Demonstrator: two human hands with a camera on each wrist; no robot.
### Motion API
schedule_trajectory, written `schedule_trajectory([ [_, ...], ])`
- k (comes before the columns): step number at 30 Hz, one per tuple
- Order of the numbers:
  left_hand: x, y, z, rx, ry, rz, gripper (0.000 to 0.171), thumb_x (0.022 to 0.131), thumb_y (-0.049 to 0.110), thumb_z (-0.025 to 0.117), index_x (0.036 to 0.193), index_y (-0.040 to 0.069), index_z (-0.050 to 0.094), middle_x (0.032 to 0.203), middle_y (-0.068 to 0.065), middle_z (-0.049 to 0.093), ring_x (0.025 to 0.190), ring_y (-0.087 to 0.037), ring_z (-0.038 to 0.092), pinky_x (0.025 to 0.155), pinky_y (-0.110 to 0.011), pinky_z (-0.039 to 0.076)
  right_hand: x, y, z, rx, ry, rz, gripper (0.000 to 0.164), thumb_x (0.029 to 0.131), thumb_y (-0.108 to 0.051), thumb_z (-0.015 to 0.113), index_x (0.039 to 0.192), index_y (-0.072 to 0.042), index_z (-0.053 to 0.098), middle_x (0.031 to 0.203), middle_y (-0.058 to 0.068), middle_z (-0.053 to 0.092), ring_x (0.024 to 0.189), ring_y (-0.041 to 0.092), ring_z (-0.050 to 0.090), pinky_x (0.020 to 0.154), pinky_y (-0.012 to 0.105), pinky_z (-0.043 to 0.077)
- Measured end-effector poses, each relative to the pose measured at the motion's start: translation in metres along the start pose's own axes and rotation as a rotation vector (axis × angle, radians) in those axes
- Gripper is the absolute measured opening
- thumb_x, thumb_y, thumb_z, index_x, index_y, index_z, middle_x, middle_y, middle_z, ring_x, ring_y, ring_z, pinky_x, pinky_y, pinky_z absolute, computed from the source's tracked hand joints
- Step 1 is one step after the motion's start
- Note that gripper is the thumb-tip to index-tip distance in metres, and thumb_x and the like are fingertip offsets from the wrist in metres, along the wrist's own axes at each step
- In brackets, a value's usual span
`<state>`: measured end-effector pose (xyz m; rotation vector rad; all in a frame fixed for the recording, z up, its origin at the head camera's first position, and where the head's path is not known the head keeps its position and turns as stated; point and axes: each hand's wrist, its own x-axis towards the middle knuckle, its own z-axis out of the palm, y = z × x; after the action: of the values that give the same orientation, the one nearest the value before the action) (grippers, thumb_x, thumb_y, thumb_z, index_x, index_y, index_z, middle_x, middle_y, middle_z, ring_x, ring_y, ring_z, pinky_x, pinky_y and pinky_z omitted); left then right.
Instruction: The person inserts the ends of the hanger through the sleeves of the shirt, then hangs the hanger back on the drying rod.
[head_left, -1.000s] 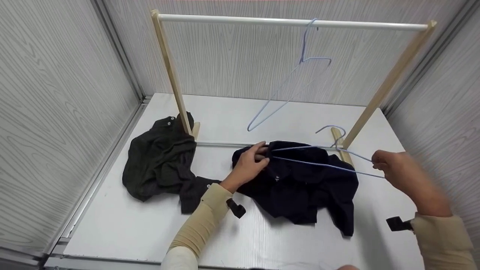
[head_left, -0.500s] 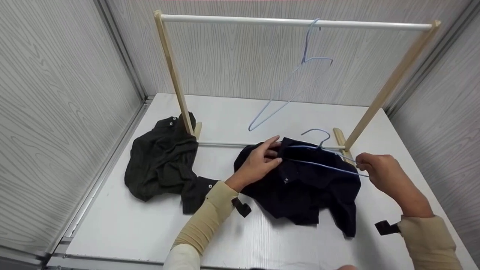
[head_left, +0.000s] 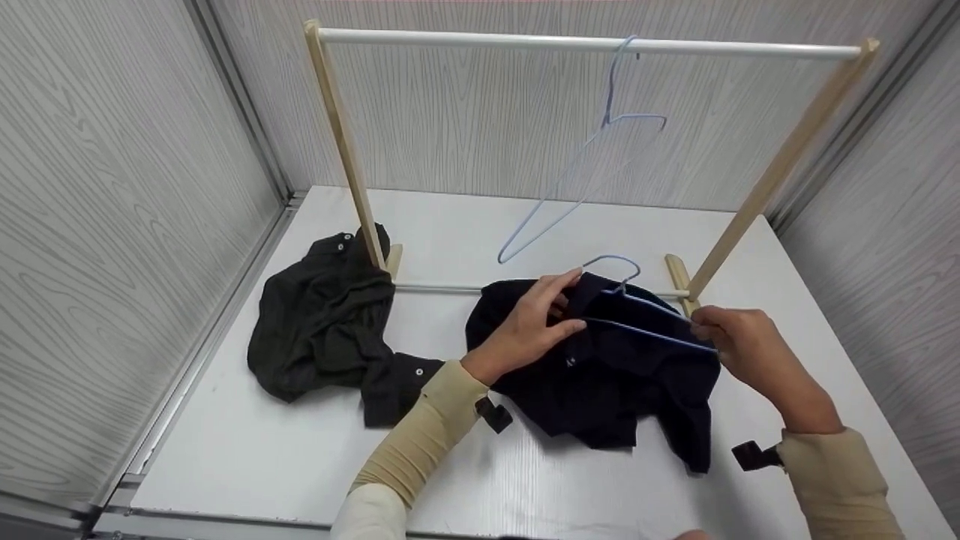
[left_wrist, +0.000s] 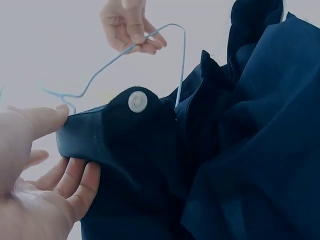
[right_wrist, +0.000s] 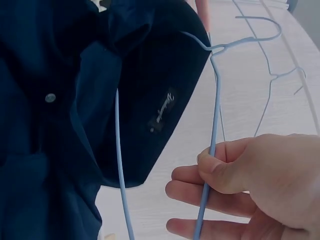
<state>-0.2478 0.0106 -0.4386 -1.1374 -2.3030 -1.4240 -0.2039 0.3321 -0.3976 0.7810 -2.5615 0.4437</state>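
Note:
A navy shirt (head_left: pixel 600 375) lies crumpled on the table, its neck opening facing up. My left hand (head_left: pixel 532 319) holds its collar; in the left wrist view the thumb (left_wrist: pixel 47 120) lies above the collar and several fingers below, beside a white button (left_wrist: pixel 138 102). A light blue wire hanger (head_left: pixel 652 330) reaches into the neck opening with its left part hidden in the cloth. Its hook (right_wrist: pixel 260 30) stays outside, above the collar. My right hand (head_left: pixel 739 341) pinches the hanger's right arm between thumb and fingers, as the right wrist view shows.
A rack with a white top rail (head_left: pixel 480 39) and wooden posts (head_left: pixel 787 165) stands behind the shirt. Another blue hanger (head_left: pixel 559 180) hangs from the rail. A dark green shirt (head_left: pixel 322 322) lies at the left post's foot, on the white table (head_left: pixel 225 457).
The right hand has moved left, sliding the hanger deeper into the navy shirt's neck; the hook has come close to the left hand. The left hand has shifted slightly right with the collar.

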Motion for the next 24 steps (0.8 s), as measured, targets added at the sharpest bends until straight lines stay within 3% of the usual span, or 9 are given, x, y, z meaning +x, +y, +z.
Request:
schedule_trajectory([
  [6, 0.003, 0.001, 0.004, 0.173, 0.059, 0.085, 0.049, 0.097, 0.02, 0.063, 0.142, 0.005, 0.052, 0.125, -0.011, 0.055, 0.101, -0.018, 0.057, 0.09, -0.024, 0.05, 0.004, -0.006, 0.007, 0.028, -0.003, -0.012, 0.021, 0.079, 0.014, 0.072, 0.086, -0.006, 0.069, 0.074, 0.002, 0.07, 0.062, 0.008, 0.055, 0.056, 0.032, 0.049],
  [10, 0.004, 0.001, 0.007, 0.302, 0.12, 0.084, 0.041, 0.097, 0.025, 0.062, 0.136, 0.013, 0.06, 0.117, -0.007, 0.058, 0.101, -0.019, 0.053, 0.09, -0.028, 0.047, 0.004, -0.008, 0.011, 0.032, 0.02, -0.037, 0.021, 0.079, 0.014, 0.072, 0.084, -0.006, 0.069, 0.073, 0.001, 0.069, 0.062, 0.007, 0.055, 0.056, 0.031, 0.048],
  [14, 0.005, 0.0, 0.011, 0.379, 0.164, 0.075, 0.039, 0.097, 0.034, 0.061, 0.134, 0.02, 0.063, 0.122, -0.008, 0.057, 0.106, -0.023, 0.05, 0.095, -0.036, 0.043, 0.005, -0.009, 0.014, 0.03, 0.031, -0.041, 0.022, 0.079, 0.015, 0.072, 0.082, -0.007, 0.068, 0.072, -0.002, 0.067, 0.062, 0.005, 0.051, 0.055, 0.028, 0.046],
  [18, 0.009, 0.001, 0.017, 0.313, 0.16, 0.085, 0.036, 0.098, 0.035, 0.059, 0.13, 0.019, 0.065, 0.133, -0.008, 0.055, 0.119, -0.022, 0.052, 0.104, -0.032, 0.043, 0.006, -0.011, 0.015, 0.037, 0.023, -0.028, 0.024, 0.079, 0.016, 0.071, 0.082, -0.008, 0.068, 0.072, -0.002, 0.067, 0.062, 0.005, 0.051, 0.056, 0.028, 0.046],
  [24, 0.014, 0.002, 0.022, 0.209, 0.153, 0.096, 0.025, 0.1, 0.029, 0.057, 0.112, 0.014, 0.072, 0.123, -0.003, 0.063, 0.117, -0.013, 0.058, 0.102, -0.017, 0.044, 0.006, -0.014, 0.018, 0.06, -0.002, 0.002, 0.02, 0.081, 0.013, 0.071, 0.086, -0.007, 0.069, 0.075, 0.0, 0.069, 0.063, 0.006, 0.053, 0.057, 0.031, 0.049],
])
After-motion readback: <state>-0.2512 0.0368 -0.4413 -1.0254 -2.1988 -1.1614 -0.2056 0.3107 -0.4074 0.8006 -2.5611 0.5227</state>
